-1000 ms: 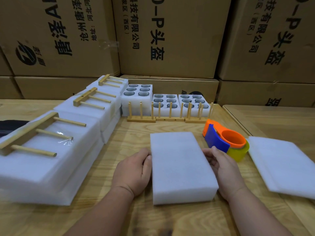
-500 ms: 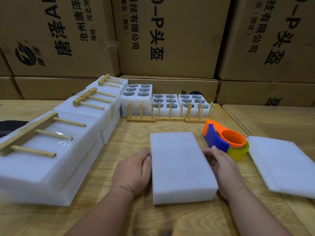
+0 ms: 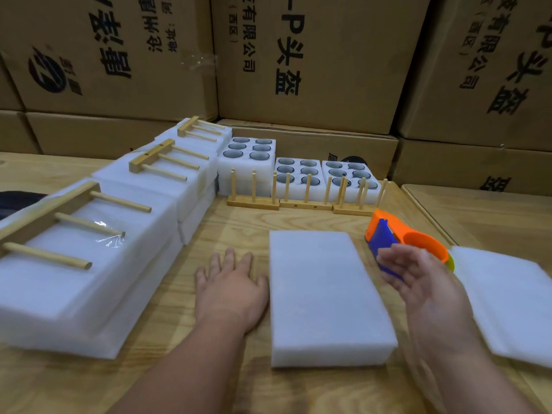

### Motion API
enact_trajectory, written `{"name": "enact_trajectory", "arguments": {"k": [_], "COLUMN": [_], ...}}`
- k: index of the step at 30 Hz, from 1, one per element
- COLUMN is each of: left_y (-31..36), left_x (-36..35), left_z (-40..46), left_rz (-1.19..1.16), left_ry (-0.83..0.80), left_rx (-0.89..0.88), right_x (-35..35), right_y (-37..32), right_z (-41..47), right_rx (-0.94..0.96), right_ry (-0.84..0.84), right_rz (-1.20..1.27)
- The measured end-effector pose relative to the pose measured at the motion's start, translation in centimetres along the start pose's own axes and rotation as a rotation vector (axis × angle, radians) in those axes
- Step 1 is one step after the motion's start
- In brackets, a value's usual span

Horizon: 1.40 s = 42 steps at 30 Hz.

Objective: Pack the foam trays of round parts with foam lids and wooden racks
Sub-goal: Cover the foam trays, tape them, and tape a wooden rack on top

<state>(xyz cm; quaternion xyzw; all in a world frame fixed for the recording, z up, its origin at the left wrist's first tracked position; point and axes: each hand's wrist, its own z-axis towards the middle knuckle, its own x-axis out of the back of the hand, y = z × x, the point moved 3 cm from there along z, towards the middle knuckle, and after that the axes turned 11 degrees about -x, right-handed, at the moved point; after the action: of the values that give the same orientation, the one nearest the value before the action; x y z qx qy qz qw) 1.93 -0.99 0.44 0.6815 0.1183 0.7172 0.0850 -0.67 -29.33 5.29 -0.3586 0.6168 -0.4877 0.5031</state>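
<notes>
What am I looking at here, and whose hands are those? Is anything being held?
There is no machine: a person wears a camera on the head, looking forward and down at their own hands. The left hand lies flat and open on the wooden table, beside a covered foam block. The right hand is raised, open and blurred, in front of an orange and blue tape dispenser. Neither holds anything. At the back stand open foam trays of round parts with upright wooden racks before them. On the left lie packed blocks with racks on top; loose foam lids lie on the right.
</notes>
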Motion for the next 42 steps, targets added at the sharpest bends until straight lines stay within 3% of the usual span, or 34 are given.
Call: {"name": "enact_trajectory", "arguments": {"k": [7, 14, 18, 26, 34, 42], "left_y": [0.1, 0.0, -0.1, -0.3, -0.4, -0.3], "left_x": [-0.2, -0.4, -0.6, -0.7, -0.8, -0.9], "left_z": [0.0, 0.0, 0.3, 0.6, 0.7, 0.8], "left_rz": [0.037, 0.018, 0.013, 0.014, 0.001, -0.002], "left_ry": [0.038, 0.058, 0.069, 0.059, 0.069, 0.062], "left_rx": [-0.014, -0.02, -0.031, -0.023, -0.018, -0.014], "right_x": [-8.8, -18.6, -21.9, -26.7, -28.7, -29.5], "right_y": [-5.2, -3.1, -0.3, 1.8, 2.5, 1.7], "right_z": [2.9, 10.7, 13.8, 16.2, 17.4, 17.1], "right_rx": [0.178, 0.223, 0.173, 0.306, 0.205, 0.361], "right_ry": [-0.212, -0.31, -0.309, -0.319, -0.364, -0.232], "right_rz": [-0.488, -0.97, -1.069, -1.36, -1.598, -1.646]}}
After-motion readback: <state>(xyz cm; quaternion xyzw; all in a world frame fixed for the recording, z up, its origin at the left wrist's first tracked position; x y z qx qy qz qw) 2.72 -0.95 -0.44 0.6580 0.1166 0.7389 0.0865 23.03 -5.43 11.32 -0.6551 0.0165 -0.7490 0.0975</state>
